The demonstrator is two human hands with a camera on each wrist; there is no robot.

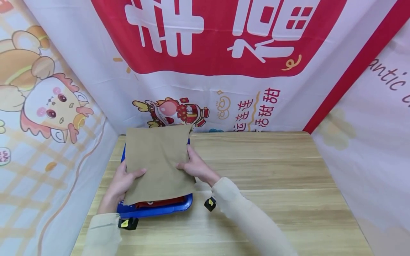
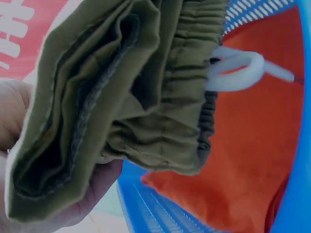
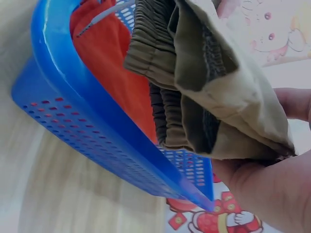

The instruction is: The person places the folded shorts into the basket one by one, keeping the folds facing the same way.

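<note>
Folded khaki pants with a gathered elastic waistband are held level over a blue basket. My left hand grips their left side, thumb on top and the other fingers underneath. On the opposite side my right hand holds the folded layers between thumb and fingers. A pale drawstring hangs from the waistband in the left wrist view. Red cloth lies inside the basket beneath the pants, which hide most of it from the head view.
The basket, with perforated walls, stands at the left of a wooden table. Printed cloth hangings enclose the back and both sides, the left one close by the basket.
</note>
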